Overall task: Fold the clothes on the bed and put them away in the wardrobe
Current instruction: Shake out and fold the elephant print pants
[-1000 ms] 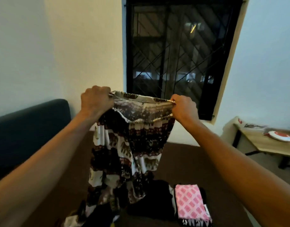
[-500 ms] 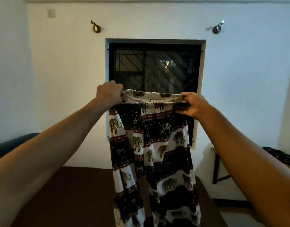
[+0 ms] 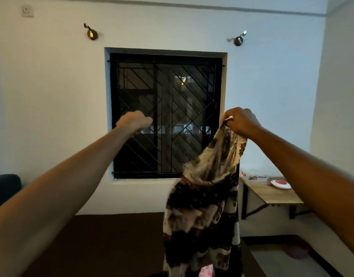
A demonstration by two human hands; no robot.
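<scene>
Folding step: right hand [image 3: 241, 121] pinches the waistband of the elephant-print brown-and-cream cotton trousers [image 3: 204, 200]; left hand [image 3: 135, 120], fingers curled and empty, must next retake the free edge.

The trousers [image 3: 204, 198] are thin, soft printed cloth, matt and limp in their folds. The bed [image 3: 112, 242] has a dull dark cloth cover. The window grille [image 3: 166, 116] is black metal over glossy glass. The wall [image 3: 52, 96] is smooth matt paint. The counter [image 3: 272, 194] is pale wood on black metal brackets.
</scene>
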